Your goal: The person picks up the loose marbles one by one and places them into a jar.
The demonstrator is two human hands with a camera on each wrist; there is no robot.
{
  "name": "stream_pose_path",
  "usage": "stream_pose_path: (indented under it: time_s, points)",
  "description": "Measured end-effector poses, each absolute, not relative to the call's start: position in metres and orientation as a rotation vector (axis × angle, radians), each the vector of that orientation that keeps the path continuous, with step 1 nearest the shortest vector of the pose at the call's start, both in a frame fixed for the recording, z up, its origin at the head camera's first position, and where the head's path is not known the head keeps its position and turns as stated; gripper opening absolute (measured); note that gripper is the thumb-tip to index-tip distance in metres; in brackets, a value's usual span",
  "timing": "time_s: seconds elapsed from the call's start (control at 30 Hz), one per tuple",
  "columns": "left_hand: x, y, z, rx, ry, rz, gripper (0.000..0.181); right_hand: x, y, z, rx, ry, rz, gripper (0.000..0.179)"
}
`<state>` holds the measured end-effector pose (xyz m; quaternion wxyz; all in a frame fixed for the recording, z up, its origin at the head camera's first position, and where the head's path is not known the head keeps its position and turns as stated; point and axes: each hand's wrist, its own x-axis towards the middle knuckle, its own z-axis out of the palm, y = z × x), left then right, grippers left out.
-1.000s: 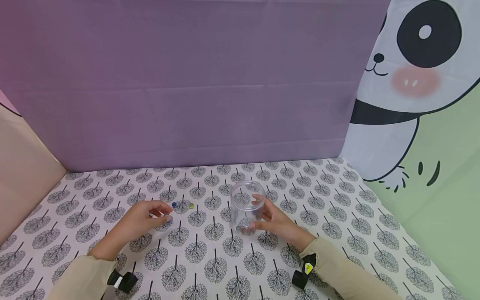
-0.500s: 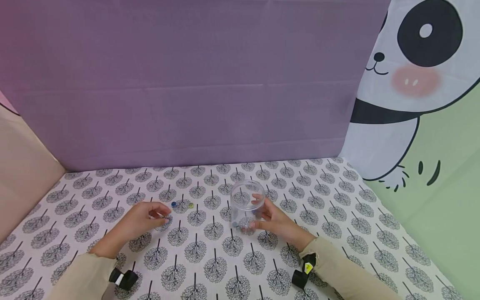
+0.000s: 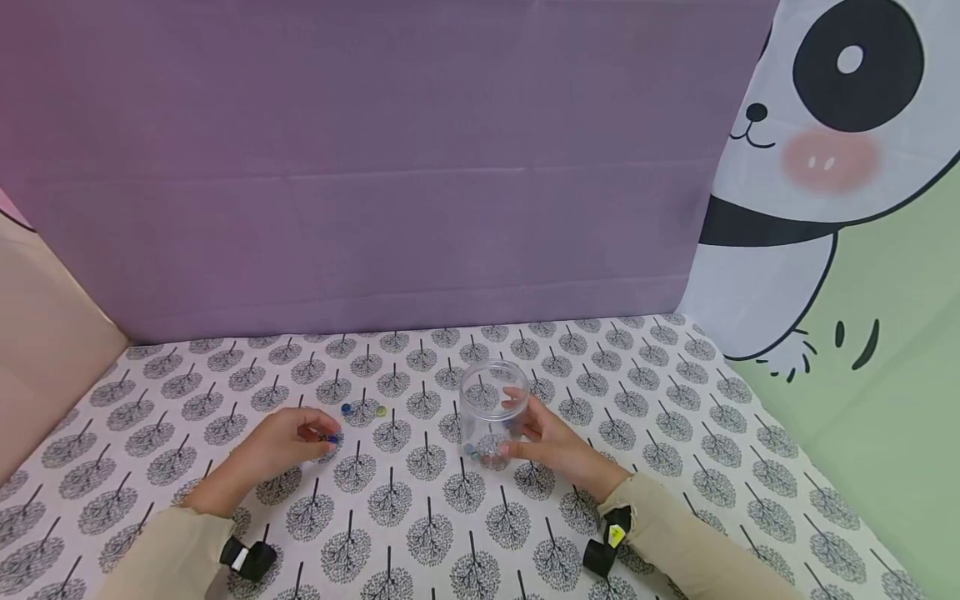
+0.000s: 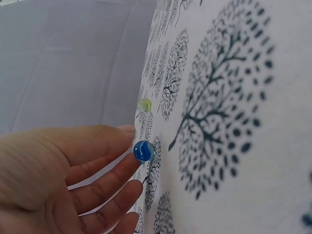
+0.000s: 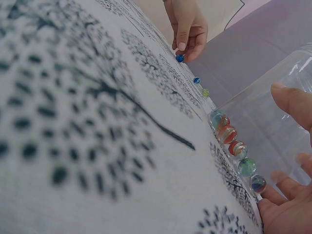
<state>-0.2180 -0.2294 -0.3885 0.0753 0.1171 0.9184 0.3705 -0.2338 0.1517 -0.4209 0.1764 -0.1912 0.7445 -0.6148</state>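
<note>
In the head view, my left hand (image 3: 288, 439) is low over the cloth at left, fingertips at a blue glass marble (image 3: 332, 439). The left wrist view shows this blue swirled marble (image 4: 144, 151) at the tips of the thumb and fingers. My right hand (image 3: 551, 442) holds the side of a clear, lidless plastic jar (image 3: 480, 421) that stands upright on the table. Several coloured marbles (image 5: 237, 150) lie along the jar's bottom in the right wrist view. Another blue marble (image 3: 346, 409) and a yellow-green marble (image 3: 381, 411) lie on the cloth beyond my left fingertips.
The table is covered by a white cloth (image 3: 427, 533) printed with dark trees. A purple curtain (image 3: 390, 183) hangs along its back edge. At right is a pale green wall (image 3: 885, 433) with a panda picture. Black cameras (image 3: 258, 562) sit on both wrists.
My left hand has shifted slightly left and toward me, and the blue marble at its fingertips shows more plainly. The right hand and the jar stay put.
</note>
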Motion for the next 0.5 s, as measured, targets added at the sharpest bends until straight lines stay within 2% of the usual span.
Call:
stream_pose_path:
  time_s: [0.5]
  points:
    - [-0.2225,-0.2294,-0.3937,0.412,2.775,1.052,0.02,-0.2347,0.1529,-0.4207,-0.533,2.141,-1.71,0.09]
